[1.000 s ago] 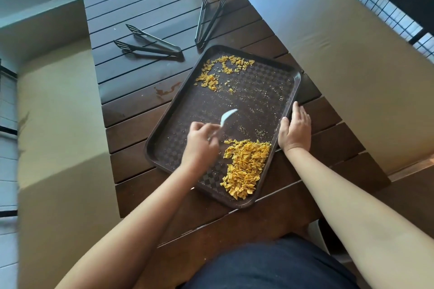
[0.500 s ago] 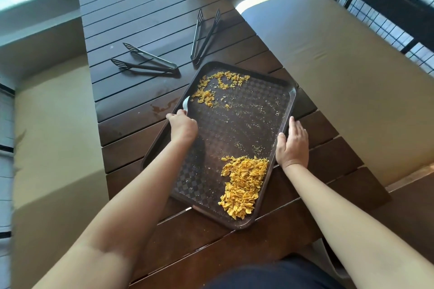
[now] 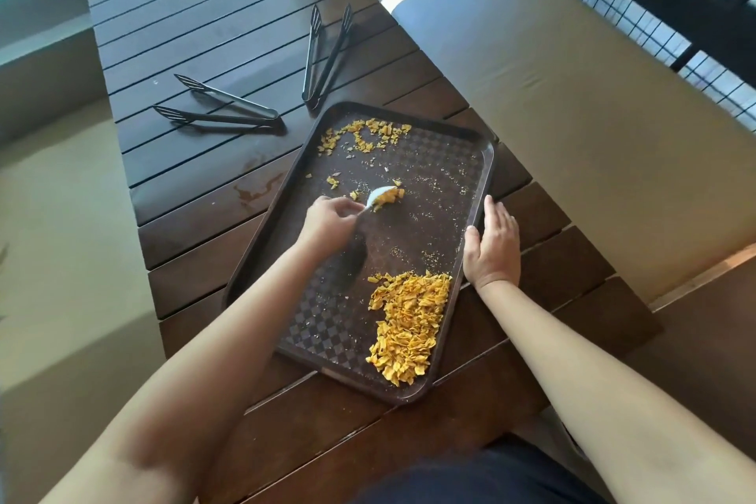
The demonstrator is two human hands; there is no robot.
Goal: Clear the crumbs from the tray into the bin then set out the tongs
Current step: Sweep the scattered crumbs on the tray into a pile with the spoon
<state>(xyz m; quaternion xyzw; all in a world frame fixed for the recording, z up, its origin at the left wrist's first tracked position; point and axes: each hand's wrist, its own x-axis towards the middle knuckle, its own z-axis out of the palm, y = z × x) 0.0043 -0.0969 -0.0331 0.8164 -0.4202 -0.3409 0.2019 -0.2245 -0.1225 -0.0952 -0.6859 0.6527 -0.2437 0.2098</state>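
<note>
The left hand (image 3: 327,217) has come back from the tray's 10 o'clock edge toward the middle, and its white spoon (image 3: 378,196) now pushes a small clump of crumbs that was not there half a second ago. The grip of that hand is pinched on the spoon's handle. The right hand (image 3: 493,245) stays flat against the tray's (image 3: 478,160) 3 o'clock rim, fingers straight, steadying it.

The step in hand is sweeping: a big pile of crumbs (image 3: 409,315) sits at the tray's 5 o'clock corner, a scattered patch (image 3: 364,135) remains at 11 o'clock. The tray lies on the slatted desk (image 3: 212,25). Two pairs of tongs wait untouched beyond it, one (image 3: 221,110) at 10 o'clock, the other (image 3: 325,53) at 12. No bin is in view.

Next, I reckon, the clump wants dragging down to the big pile, then another pass for the far patch.
</note>
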